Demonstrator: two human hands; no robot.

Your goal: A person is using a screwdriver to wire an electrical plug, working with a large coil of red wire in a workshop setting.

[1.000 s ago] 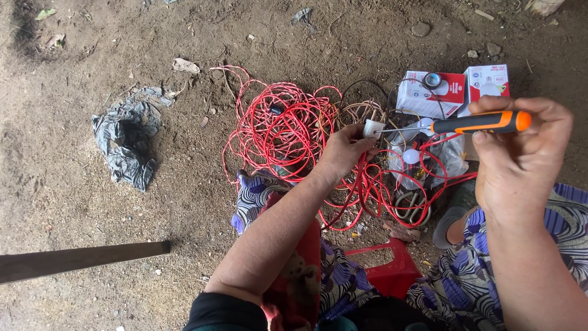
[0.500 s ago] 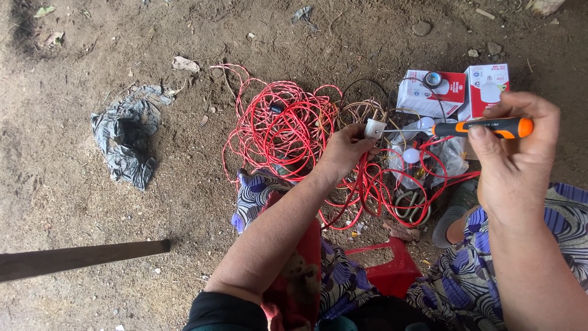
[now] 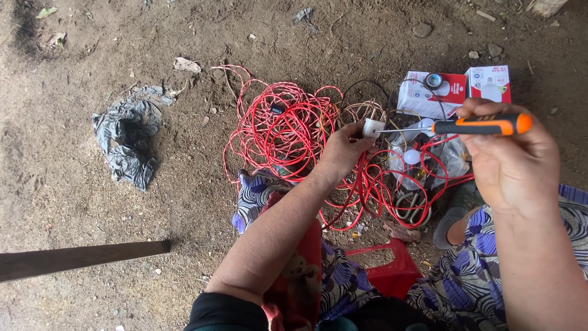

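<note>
Just right of the frame's centre, the left hand [image 3: 342, 156] pinches a small white plastic fitting [image 3: 372, 127] between thumb and fingertips, holding it up over the tangle of red wire [image 3: 282, 125] that sprawls across the dirt floor [image 3: 73, 233]. The right hand [image 3: 505, 162], at the right of the frame, is closed around the orange and black handle of a screwdriver [image 3: 478, 126], fingers curled over the grip. The thin metal shaft runs leftward and its tip sits at the face of the fitting, seemingly in a screw there, though the screw itself is too small to make out.

The fitting looks light, hard and a little brittle, so it is best gripped by its edges, as the hand does now, leaving the face free for the tip. It is small enough to twist out of a loose pinch. The screwdriver is stiff and light; its rubbery-looking handle should give a sure hold, and it is held near the butt end.

Behind the tool, at the upper right, lie two red and white boxes [image 3: 432, 93], one with a roll of tape [image 3: 433, 81] on top. A crumpled dark plastic bag [image 3: 125, 138] lies at the left, a wooden plank [image 3: 79, 257] at the lower left, and a red plastic stool [image 3: 392, 273] sits low in the frame by the patterned cloth [image 3: 471, 276].
</note>
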